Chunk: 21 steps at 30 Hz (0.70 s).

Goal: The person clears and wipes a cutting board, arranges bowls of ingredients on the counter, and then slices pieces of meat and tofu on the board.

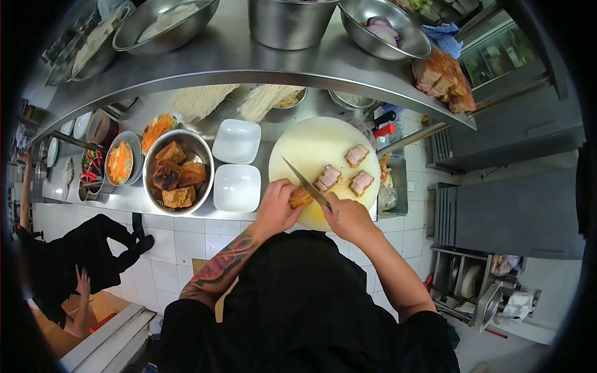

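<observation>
On the round white cutting board (pixel 305 140), my left hand (pixel 278 205) is closed on a browned piece of meat (pixel 301 198). My right hand (pixel 349 216) grips a knife (pixel 303 180), its blade pointing up and left, just right of that piece. Beside the blade lies a cut chunk of pale meat with brown skin (pixel 327 178). Two more chunks sit farther right, one upper (pixel 357 155) and one lower (pixel 361 183). Left of the board are two white square dishes, one behind (pixel 237 142) and one in front (pixel 237 188).
A metal colander (pixel 148 180) holds several browned pieces. Bowls of shredded vegetables (pixel 119 163) stand farther left. A steel shelf (pixel 249 65) with bowls and a large meat piece (pixel 443 78) crosses above the counter. Another person (pixel 74 261) is at the lower left.
</observation>
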Motion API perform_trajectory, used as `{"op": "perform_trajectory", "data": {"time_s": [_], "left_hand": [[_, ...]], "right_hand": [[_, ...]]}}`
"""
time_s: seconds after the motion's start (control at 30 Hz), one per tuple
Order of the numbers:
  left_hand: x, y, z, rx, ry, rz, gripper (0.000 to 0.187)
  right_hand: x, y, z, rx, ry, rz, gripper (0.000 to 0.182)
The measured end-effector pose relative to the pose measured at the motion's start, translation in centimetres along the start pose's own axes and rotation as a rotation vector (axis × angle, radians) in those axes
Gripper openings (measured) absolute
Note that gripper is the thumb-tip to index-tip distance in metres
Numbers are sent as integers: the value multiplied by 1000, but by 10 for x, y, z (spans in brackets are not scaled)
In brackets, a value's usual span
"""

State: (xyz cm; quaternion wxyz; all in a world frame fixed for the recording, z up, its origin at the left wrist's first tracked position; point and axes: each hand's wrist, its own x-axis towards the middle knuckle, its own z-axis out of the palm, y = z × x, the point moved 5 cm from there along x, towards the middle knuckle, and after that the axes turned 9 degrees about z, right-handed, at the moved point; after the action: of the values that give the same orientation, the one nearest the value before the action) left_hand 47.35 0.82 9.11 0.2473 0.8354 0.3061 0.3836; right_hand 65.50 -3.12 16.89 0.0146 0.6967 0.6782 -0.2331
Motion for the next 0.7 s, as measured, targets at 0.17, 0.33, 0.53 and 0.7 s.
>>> {"op": "perform_trajectory", "data": {"time_s": [0.17, 0.33, 0.53, 0.7], "left_hand": [[-6, -4, -1, -60, -79, 123, 37], [-4, -6, 3, -87, -103, 135, 27], [-6, -9, 5, -99, -99, 90, 26], [-8, -11, 8, -93, -73, 83, 28]], "right_hand": [[-45, 2, -9, -73, -102, 29, 22], [-60, -7, -14, -103, -155, 66, 21], [-41, -11, 1, -104, -170, 83, 19], [25, -13, 46, -4, -64, 115, 23]]}}
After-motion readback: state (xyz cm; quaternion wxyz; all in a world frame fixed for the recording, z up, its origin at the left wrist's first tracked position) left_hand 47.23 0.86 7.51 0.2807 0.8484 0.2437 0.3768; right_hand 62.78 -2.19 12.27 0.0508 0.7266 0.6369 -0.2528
